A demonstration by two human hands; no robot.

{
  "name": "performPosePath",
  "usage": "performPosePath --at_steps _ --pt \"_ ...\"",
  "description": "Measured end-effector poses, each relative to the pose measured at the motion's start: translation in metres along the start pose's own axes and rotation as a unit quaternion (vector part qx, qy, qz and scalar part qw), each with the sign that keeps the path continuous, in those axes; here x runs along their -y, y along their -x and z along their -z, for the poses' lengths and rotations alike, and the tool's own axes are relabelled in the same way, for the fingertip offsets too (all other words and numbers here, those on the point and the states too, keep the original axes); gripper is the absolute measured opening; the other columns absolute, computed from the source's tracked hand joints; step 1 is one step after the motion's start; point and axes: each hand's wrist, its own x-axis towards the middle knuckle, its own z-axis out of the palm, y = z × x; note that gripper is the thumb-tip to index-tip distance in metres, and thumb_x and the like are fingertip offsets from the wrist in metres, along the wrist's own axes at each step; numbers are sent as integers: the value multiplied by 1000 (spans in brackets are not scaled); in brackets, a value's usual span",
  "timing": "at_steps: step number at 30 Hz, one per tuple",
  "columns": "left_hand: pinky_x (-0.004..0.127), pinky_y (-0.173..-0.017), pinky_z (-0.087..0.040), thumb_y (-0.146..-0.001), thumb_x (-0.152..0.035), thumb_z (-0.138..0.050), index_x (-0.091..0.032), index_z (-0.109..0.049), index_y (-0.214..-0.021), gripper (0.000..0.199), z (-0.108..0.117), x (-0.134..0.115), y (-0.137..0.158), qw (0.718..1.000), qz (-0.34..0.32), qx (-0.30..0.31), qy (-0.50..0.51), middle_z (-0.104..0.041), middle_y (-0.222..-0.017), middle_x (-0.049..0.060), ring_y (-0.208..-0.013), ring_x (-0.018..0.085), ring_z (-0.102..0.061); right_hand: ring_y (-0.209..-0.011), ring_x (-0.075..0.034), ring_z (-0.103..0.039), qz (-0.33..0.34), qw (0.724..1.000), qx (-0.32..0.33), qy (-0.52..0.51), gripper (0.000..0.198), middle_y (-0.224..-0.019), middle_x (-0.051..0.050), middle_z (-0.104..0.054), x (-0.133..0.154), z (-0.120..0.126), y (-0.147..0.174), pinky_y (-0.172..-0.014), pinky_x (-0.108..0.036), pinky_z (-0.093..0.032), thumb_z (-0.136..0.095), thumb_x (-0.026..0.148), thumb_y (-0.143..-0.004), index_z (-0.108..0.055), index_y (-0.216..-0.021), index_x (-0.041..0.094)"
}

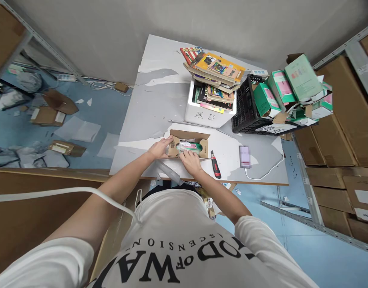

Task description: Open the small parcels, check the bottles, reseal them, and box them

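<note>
A small open cardboard box [204,149] sits near the table's front edge, its back flap standing up. Inside lies a green and pink package [196,146] with clear plastic at its left end. My left hand [161,149] grips the box's left end, thumb and fingers around the wall. My right hand [190,162] reaches over the front wall, its curled fingertips at the package; whether they pinch it or the box rim is hidden. Just right of the box lies a red and black utility knife [215,165]. Crumpled clear plastic [168,172] hangs over the table edge below my left hand.
Behind the box stands a white bin [209,117] heaped with books [220,68]. To its right, a black crate [246,106] holds several green boxes [302,78]. A phone [245,157] with a white cable lies on the right. Shelves with cartons [330,140] flank the table [159,100].
</note>
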Motion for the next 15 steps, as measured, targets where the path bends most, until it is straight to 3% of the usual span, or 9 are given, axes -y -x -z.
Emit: performPosePath --at_steps 4,6,9,13,15 --pt "38 -114 -25 -67 -40 -68 -9 -31 -143 89 7 -8 -1 999 0 20 -35 -30 -152 19 -136 27 -38 -137 -30 -33 6 999 -44 -15 49 -149 -17 -37 11 -35 31 -106 -50 -31 -37 18 -92 -40 -141 18" --pt "42 -115 -22 -66 -38 -68 -10 -30 -144 91 17 -12 4 997 -10 44 -61 -27 -153 19 -138 27 -34 -142 -30 -26 5 998 -44 -50 55 -153 -16 -31 11 -43 40 -111 -51 -25 -40 19 -90 -35 -145 14" --pt "50 -114 -18 -64 -33 -67 -13 -33 -143 88 37 -25 10 992 -16 65 -107 -29 -153 16 -141 31 -28 -135 -23 -40 -12 991 -38 -127 50 -145 -13 -44 -6 -28 39 -110 -41 -32 -33 15 -91 -43 -140 13" --pt "50 -109 -28 -78 -25 -51 -14 -59 -118 43 50 -57 -1 991 -35 14 -130 -60 -127 16 -120 30 -53 -114 -21 -59 -36 993 17 -113 48 -127 -12 -61 -45 16 9 -96 -33 -45 -36 5 -86 -56 -129 17" --pt "43 -99 -40 -83 -21 -44 -14 -67 -103 31 45 -74 -17 987 -89 39 -127 -68 -107 15 -105 27 -62 -106 -24 -63 -11 995 88 -52 40 -118 -14 -66 -55 31 -9 -88 -33 -48 -42 6 -85 -65 -116 16"
